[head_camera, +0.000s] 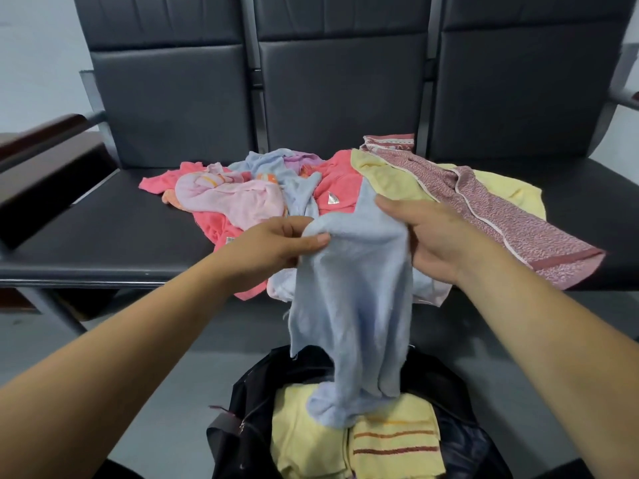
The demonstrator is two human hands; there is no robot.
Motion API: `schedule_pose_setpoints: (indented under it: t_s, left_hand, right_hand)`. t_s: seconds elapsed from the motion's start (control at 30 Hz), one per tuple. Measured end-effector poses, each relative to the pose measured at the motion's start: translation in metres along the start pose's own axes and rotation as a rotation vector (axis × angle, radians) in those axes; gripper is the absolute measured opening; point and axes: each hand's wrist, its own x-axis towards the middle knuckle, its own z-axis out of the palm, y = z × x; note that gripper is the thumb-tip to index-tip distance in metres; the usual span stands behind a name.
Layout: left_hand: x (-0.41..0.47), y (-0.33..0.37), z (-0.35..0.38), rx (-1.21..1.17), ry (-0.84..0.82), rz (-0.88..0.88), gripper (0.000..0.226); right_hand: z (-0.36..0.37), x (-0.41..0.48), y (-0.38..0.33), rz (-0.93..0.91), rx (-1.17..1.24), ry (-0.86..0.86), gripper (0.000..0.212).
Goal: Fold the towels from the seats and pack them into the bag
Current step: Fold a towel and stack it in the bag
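Above the black bag (249,402), both hands grip a light blue towel (349,305), left hand (276,245) and right hand (435,243) pinching its top edge, lower end touching the folded yellow towels (311,440) inside

Both bare arms reach forward. The left hand (276,245) pinches the blue towel (352,305), and the right hand (439,243) grips its other side.

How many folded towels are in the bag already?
2, in the black bag: a plain yellow towel on the left, a striped yellow towel on the right. More may hide beneath them or the hanging blue towel.
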Motion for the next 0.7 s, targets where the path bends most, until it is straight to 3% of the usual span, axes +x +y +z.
schedule_pose_setpoints:
  t_s: [0.07, 0.1, 0.2, 0.27, 0.37, 0.43, 0.57, 0.67, 0.7]
  left_hand:
    - [0.001, 0.002, 0.001, 0.023, -0.019, 0.003, 0.043]
    - [0.001, 0.003, 0.001, 0.049, -0.040, -0.001, 0.044]
    - [0.003, -0.001, -0.004, 0.169, -0.058, -0.051, 0.059]
    - [0.006, -0.004, -0.013, 0.360, -0.071, -0.121, 0.068]
    - [0.006, -0.019, -0.027, 0.754, -0.174, -0.278, 0.044]
    - [0.001, -0.029, -0.033, 0.908, -0.206, -0.356, 0.028]
    - [-0.002, -0.035, -0.046, 0.871, -0.093, -0.329, 0.034]
    - [-0.001, -0.026, -0.042, 0.565, 0.052, -0.250, 0.048]
    - [0.000, -0.022, -0.036, 0.428, 0.100, -0.219, 0.042]
  right_hand:
    - [0.004, -0.008, 0.005, 0.144, -0.143, -0.100, 0.048]
    - [0.007, -0.010, 0.006, 0.152, -0.187, -0.114, 0.046]
    - [0.004, -0.002, 0.008, -0.013, -0.179, 0.052, 0.021]
    - [-0.007, 0.006, 0.006, -0.156, -0.282, 0.207, 0.028]
    - [-0.022, 0.011, 0.010, -0.266, -0.393, 0.370, 0.052]
    - [-0.034, 0.014, 0.015, -0.277, -0.417, 0.482, 0.049]
    - [-0.047, 0.012, 0.019, -0.301, -0.548, 0.548, 0.036]
    - [-0.048, 0.014, 0.018, -0.278, -0.612, 0.554, 0.014]
    - [-0.047, 0.015, 0.018, -0.254, -0.624, 0.551, 0.010]
